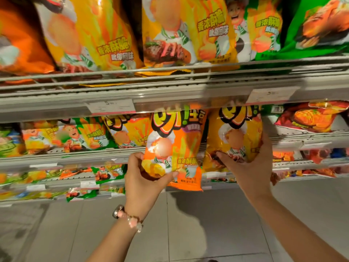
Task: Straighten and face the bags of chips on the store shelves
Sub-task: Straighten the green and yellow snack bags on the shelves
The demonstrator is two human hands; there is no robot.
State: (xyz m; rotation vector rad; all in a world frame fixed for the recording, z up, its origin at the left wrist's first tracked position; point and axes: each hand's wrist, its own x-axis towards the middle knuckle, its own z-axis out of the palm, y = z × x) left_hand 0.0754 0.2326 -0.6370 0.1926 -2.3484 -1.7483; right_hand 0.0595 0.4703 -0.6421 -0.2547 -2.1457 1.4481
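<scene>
The glossy orange chip bag [175, 148] stands upright, long axis vertical, printed face toward the camera, its top tucked under the grey shelf rail [170, 95]. The left hand [143, 178] pinches its lower left corner between thumb and fingers. Just right, the shiny yellow chip bag [236, 140] also stands upright and face out; the right hand [249, 167] wraps its lower right side. Yellow, orange and green bags fill the shelf above. Bare grey floor lies below.
</scene>
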